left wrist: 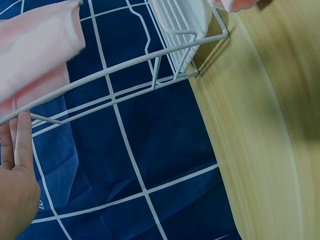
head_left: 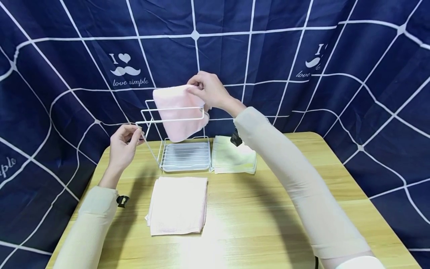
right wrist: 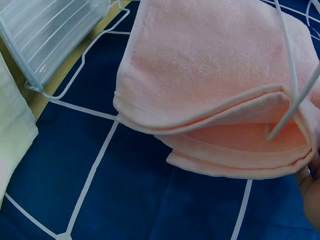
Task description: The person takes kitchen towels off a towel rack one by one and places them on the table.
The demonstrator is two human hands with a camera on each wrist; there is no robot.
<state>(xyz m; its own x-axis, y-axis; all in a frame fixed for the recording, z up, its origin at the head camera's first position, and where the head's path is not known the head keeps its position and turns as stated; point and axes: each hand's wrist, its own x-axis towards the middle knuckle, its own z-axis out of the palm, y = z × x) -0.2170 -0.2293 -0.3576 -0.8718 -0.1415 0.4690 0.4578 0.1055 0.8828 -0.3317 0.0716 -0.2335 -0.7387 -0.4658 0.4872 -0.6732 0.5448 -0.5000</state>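
A white wire rack [head_left: 158,149] stands at the back of the table, with arms at its top. My left hand [head_left: 123,144] pinches its upper left corner; in the left wrist view the fingers [left wrist: 22,142] meet the wire from below. My right hand [head_left: 209,89] pinches the top edge of a folded pink towel [head_left: 178,112] at the upper arms. In the right wrist view a wire end [right wrist: 272,132] lies within the towel's open fold, and the towel's lower part hangs down. Most of the right hand is hidden behind the towel there.
A pale tray [head_left: 186,155] sits in the rack's base. To its right lies a folded pale yellow-green towel [head_left: 231,157]. Another folded pale pink towel [head_left: 178,205] lies in front on the wooden table [head_left: 242,224]. A dark blue gridded curtain [head_left: 221,52] hangs close behind.
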